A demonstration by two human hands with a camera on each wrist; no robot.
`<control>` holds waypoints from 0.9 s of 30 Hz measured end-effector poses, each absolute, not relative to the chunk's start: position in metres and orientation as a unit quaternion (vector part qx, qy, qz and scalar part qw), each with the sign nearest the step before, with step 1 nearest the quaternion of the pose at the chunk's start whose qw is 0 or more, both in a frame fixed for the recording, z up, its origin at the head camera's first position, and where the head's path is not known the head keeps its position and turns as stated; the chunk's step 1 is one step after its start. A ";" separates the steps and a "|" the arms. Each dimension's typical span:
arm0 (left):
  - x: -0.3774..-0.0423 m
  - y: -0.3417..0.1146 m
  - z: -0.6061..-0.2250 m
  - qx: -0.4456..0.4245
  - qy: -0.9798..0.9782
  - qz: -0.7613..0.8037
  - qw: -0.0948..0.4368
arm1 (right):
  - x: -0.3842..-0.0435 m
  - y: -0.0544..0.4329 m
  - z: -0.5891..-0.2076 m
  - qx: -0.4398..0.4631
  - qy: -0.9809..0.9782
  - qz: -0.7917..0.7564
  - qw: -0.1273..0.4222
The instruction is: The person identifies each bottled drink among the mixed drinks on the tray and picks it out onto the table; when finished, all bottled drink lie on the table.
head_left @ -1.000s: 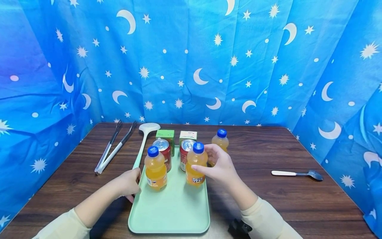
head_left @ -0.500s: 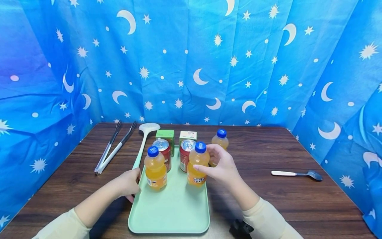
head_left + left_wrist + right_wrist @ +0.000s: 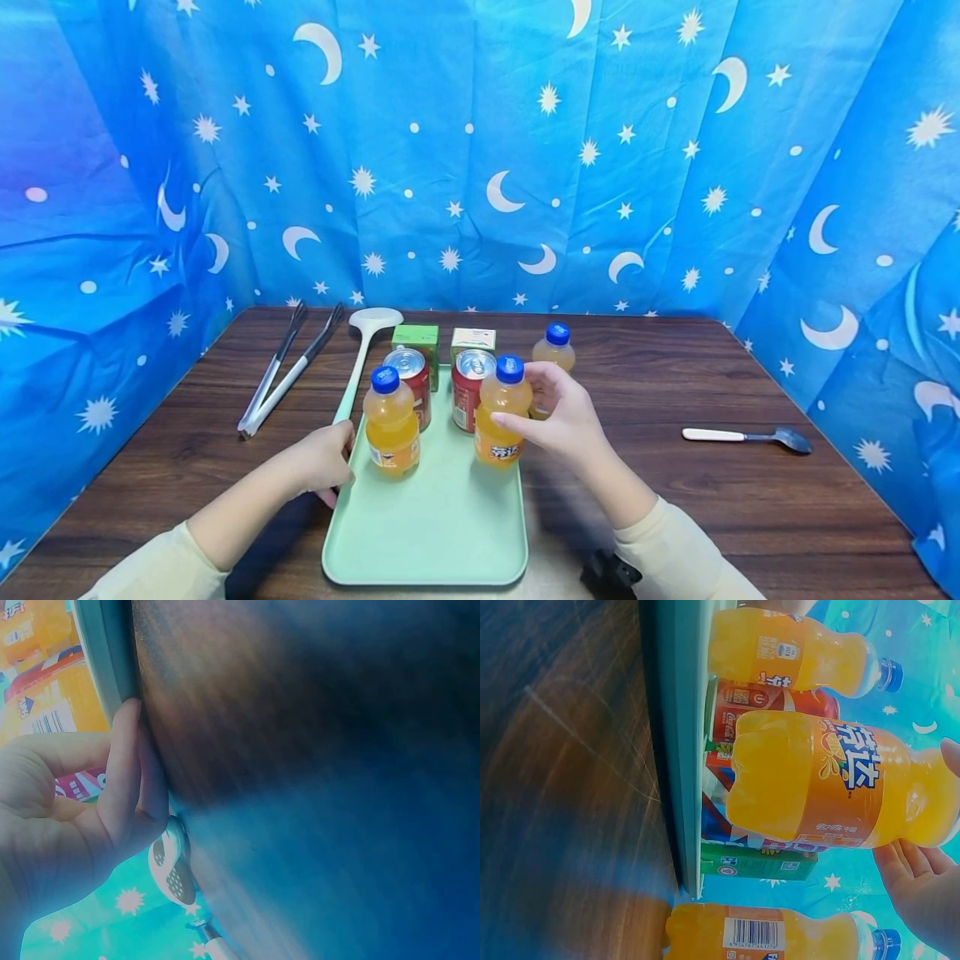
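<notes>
My left hand point(image 3: 330, 461) grips the left edge of a pale green tray point(image 3: 423, 537); in the left wrist view its fingers point(image 3: 120, 765) lie against the rim. My right hand point(image 3: 561, 417) holds an orange soda bottle point(image 3: 498, 425) with a blue cap, upright over the tray's right side. In the right wrist view that bottle's base appears slightly above the tray. Another orange soda bottle point(image 3: 392, 425) stands on the tray's left side. Behind the two bottles are two red soda cans point(image 3: 463, 396) point(image 3: 420, 396), then a green carton point(image 3: 416, 335) and a white-topped carton point(image 3: 473, 337).
A third orange soda bottle point(image 3: 553, 354) stands on the table just right of the tray, partly behind my right hand. Metal tongs point(image 3: 281, 387) and a slotted turner point(image 3: 360, 367) lie to the left. A white-handled spoon point(image 3: 746, 436) lies far right. A blue star-patterned curtain point(image 3: 480, 150) surrounds the table.
My right hand has moved the held bottle a little to the right, so more of the red can behind it shows. The left hand and tray have stayed in place.
</notes>
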State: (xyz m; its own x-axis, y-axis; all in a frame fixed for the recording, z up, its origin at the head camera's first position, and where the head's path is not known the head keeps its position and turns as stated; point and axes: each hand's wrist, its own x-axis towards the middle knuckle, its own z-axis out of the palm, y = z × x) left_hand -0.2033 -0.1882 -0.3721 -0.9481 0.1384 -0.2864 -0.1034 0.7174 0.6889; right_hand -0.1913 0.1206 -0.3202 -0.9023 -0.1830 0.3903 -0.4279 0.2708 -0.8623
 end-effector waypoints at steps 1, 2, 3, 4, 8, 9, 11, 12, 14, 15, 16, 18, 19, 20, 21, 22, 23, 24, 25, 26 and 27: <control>-0.203 -0.188 -0.372 0.010 0.913 0.376 0.161 | -0.193 0.122 -0.323 0.192 -0.789 0.574 0.106; -0.203 -0.188 -0.372 0.010 0.912 0.376 0.161 | -0.195 0.123 -0.326 0.193 -0.788 0.575 0.106; -0.203 -0.188 -0.372 0.010 0.912 0.376 0.161 | -0.197 0.124 -0.329 0.193 -0.787 0.577 0.106; -0.203 -0.188 -0.372 0.010 0.912 0.377 0.162 | -0.199 0.125 -0.332 0.192 -0.785 0.579 0.105; -0.203 -0.188 -0.372 0.007 0.911 0.377 0.165 | -0.202 0.128 -0.336 0.200 -0.781 0.581 0.111; -0.203 -0.188 -0.372 0.007 0.911 0.378 0.166 | -0.202 0.128 -0.336 0.201 -0.781 0.581 0.112; -0.203 -0.188 -0.373 0.005 0.910 0.378 0.169 | -0.202 0.130 -0.337 0.200 -0.781 0.581 0.112; -0.203 -0.188 -0.373 0.005 0.910 0.379 0.169 | -0.202 0.130 -0.337 0.199 -0.782 0.580 0.111; -0.204 -0.188 -0.373 0.006 0.910 0.379 0.169 | -0.203 0.131 -0.338 0.198 -0.783 0.579 0.112; -0.204 -0.188 -0.373 0.007 0.910 0.379 0.168 | -0.203 0.132 -0.338 0.196 -0.784 0.578 0.114; -0.204 -0.188 -0.373 0.007 0.910 0.378 0.168 | -0.203 0.132 -0.338 0.196 -0.784 0.578 0.116; -0.204 -0.189 -0.373 0.007 0.911 0.377 0.167 | -0.204 0.133 -0.338 0.197 -0.784 0.576 0.120; -0.204 -0.189 -0.373 0.007 0.911 0.377 0.167 | -0.204 0.134 -0.338 0.198 -0.784 0.576 0.122; -0.204 -0.189 -0.373 0.007 0.911 0.377 0.168 | -0.204 0.134 -0.338 0.199 -0.784 0.575 0.124; -0.204 -0.188 -0.373 0.007 0.911 0.377 0.168 | -0.204 0.134 -0.338 0.199 -0.783 0.576 0.124; -0.204 -0.188 -0.373 0.006 0.911 0.377 0.168 | -0.204 0.135 -0.338 0.200 -0.783 0.576 0.124; -0.203 -0.188 -0.372 0.006 0.911 0.377 0.168 | -0.204 0.135 -0.338 0.200 -0.783 0.576 0.123; -0.203 -0.188 -0.372 0.006 0.911 0.377 0.168 | -0.204 0.136 -0.338 0.199 -0.783 0.576 0.123; -0.203 -0.188 -0.372 0.006 0.911 0.377 0.168 | -0.204 0.137 -0.338 0.198 -0.783 0.577 0.123; -0.203 -0.188 -0.372 0.006 0.911 0.377 0.167 | -0.204 0.137 -0.338 0.198 -0.782 0.578 0.122; -0.202 -0.188 -0.372 0.006 0.911 0.377 0.166 | -0.204 0.138 -0.338 0.197 -0.783 0.578 0.123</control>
State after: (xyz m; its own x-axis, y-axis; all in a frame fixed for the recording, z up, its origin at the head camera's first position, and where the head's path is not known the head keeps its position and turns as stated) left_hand -0.2025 -0.1875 -0.3715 -0.9446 0.1365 -0.2985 -0.1145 0.7152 0.6895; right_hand -0.2037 0.1375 -0.3381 -0.8926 -0.1657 0.4194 -0.4496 0.2556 -0.8559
